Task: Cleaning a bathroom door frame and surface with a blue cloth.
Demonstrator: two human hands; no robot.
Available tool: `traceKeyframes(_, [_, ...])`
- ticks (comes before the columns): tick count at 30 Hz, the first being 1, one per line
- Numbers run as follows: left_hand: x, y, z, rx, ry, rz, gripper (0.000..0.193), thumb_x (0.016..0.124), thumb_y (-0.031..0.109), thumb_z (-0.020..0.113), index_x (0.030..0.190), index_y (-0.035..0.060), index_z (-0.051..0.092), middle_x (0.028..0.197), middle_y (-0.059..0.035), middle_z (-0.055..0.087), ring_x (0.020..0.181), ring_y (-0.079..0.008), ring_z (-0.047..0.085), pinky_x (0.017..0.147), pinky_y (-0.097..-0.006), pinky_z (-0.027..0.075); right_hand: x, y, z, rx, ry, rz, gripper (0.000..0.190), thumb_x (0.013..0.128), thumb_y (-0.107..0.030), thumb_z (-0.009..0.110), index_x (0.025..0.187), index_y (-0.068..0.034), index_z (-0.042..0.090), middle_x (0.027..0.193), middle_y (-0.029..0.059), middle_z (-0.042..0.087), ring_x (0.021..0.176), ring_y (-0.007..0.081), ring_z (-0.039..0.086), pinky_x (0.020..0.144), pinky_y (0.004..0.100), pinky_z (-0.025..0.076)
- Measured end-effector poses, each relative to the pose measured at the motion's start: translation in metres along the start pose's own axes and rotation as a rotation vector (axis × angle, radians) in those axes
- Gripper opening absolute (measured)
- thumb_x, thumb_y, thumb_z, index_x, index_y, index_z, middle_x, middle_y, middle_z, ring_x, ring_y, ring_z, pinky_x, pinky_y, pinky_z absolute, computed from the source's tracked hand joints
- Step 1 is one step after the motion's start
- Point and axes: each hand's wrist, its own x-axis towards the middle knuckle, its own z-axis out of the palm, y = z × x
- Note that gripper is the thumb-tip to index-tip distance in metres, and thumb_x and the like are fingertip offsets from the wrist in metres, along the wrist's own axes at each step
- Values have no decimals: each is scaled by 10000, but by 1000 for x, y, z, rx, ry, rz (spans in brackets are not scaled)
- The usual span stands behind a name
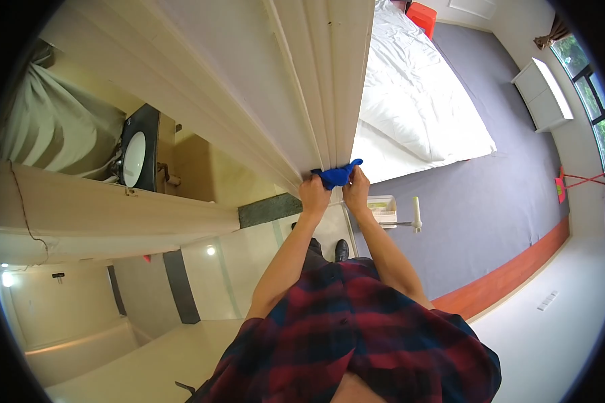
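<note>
A blue cloth (337, 176) is stretched between my two hands, up against the cream moulded door frame (302, 101). My left hand (314, 195) grips the cloth's left end, close to the frame's inner edge. On the other side, my right hand (356, 190) pinches the right end, where a corner of the fabric sticks up past my fingers. Both arms reach forward from my body. The fingertips behind the cloth are partly hidden.
To the right lie a bed with white bedding (413, 111) and a grey floor (464, 216). A white container (382, 209) and a pale-handled tool (416, 214) are just beyond my right wrist. Leftward, a washbasin (134, 158) shows through a doorway with a dark stone threshold (269, 209).
</note>
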Motion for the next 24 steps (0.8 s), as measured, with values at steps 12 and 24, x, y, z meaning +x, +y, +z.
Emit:
traceKeyframes(12, [-7,35,-104,-60,310,162,261,711,74,705,969,32,723,882,-169,715,760,-378,694,679,-424,553,-9,-100,-14,391,33,-163,203,799,8,638,1002,6,655,821,161,677,719,350,685,633,387,524])
traceKeyframes(24, [76,46,-234,-168,377,122,118,734,106,730,793,49,646,641,-124,618,538,-296,604,533,-396,457,47,-248,-16,54,34,-387,116,791,-9,663,799,-36,550,713,139,631,605,356,619,542,452,474])
